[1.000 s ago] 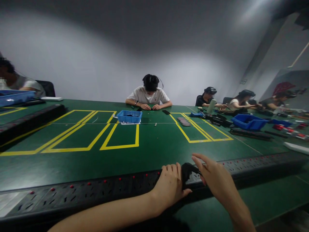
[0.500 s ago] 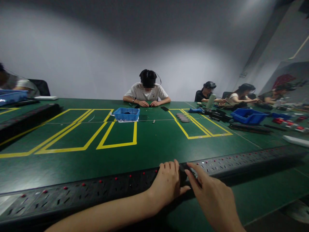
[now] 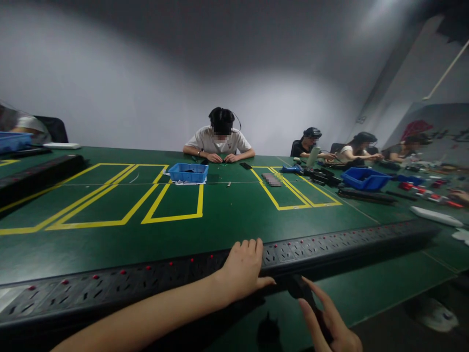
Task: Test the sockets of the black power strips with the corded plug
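Note:
A long black power strip [image 3: 315,248] with rows of sockets and red switches lies slantwise across the near part of the table. My left hand [image 3: 244,266] is wrapped over its middle, fingers on the far side and thumb on the near side. Just below the strip's near edge, my right hand [image 3: 330,320] grips a black plug [image 3: 296,287] between thumb and fingers. The plug is apart from the sockets, and its prongs cannot be made out. A dark shape [image 3: 269,332], perhaps a shadow, shows on the table beneath.
The green table [image 3: 176,244] carries yellow tape outlines. A light-blue bin [image 3: 188,173] stands before a person [image 3: 222,139] seated opposite. Farther right are a deep-blue bin [image 3: 365,179], dark parts and more seated people. Another black strip [image 3: 40,175] lies at the left.
My right hand has drawn the black plug off the top of the strip, down toward me. My left hand still holds the strip. The view has turned slightly right.

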A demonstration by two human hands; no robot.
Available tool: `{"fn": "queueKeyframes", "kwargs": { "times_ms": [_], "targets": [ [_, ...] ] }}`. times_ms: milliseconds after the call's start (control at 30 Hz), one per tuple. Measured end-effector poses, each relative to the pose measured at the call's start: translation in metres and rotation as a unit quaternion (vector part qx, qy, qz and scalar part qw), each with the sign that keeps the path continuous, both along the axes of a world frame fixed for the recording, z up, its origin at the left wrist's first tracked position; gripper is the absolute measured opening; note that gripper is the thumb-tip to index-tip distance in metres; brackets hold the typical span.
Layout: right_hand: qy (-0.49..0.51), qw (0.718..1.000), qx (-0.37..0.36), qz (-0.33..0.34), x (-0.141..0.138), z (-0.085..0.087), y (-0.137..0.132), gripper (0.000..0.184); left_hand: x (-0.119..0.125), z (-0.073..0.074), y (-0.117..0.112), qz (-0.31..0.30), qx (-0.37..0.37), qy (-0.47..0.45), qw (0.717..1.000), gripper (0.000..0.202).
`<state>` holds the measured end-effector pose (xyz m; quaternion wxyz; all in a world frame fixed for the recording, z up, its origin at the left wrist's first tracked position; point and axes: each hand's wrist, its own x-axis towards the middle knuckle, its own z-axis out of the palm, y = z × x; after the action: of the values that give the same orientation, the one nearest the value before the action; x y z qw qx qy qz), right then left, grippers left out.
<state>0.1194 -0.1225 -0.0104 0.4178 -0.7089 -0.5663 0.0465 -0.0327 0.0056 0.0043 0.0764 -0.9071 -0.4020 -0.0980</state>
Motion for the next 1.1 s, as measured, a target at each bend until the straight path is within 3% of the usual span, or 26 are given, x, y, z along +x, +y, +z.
{"fn": "queueKeyframes", "kwargs": {
  "times_ms": [67,167,233,367,533,700,900,1100],
  "targets": [
    [-0.003,0.999,-0.03,0.036,0.005,0.018,0.005,0.042,-0.008,0.004,0.0,-0.005,-0.021,0.002,1.0,0.085],
    [-0.027,0.996,-0.04,0.069,0.001,0.041,0.018,0.04,-0.024,0.007,-0.001,0.045,-0.036,0.001,0.998,0.088],
    [-0.064,0.994,-0.047,0.072,-0.009,0.054,0.028,0.039,-0.034,0.006,-0.002,0.063,-0.047,-0.007,0.997,0.088],
    [-0.19,0.975,-0.101,0.055,-0.034,0.072,0.049,0.04,-0.044,0.002,-0.003,0.038,-0.05,-0.025,0.998,0.082],
    [-0.297,0.928,-0.211,0.076,-0.05,0.072,0.075,0.037,-0.043,-0.001,-0.003,0.031,-0.035,-0.043,0.998,0.079],
    [-0.365,0.892,-0.261,0.057,-0.054,0.075,0.085,0.038,-0.043,-0.002,-0.002,0.032,-0.029,-0.057,0.997,0.078],
    [-0.463,0.84,-0.274,0.073,-0.073,0.09,0.087,0.034,-0.045,-0.003,-0.002,0.031,-0.026,-0.056,0.998,0.078],
    [-0.497,0.838,-0.219,0.046,-0.083,0.077,0.084,0.036,-0.046,0.0,-0.002,0.029,-0.03,-0.045,0.998,0.075]
  ]
}}
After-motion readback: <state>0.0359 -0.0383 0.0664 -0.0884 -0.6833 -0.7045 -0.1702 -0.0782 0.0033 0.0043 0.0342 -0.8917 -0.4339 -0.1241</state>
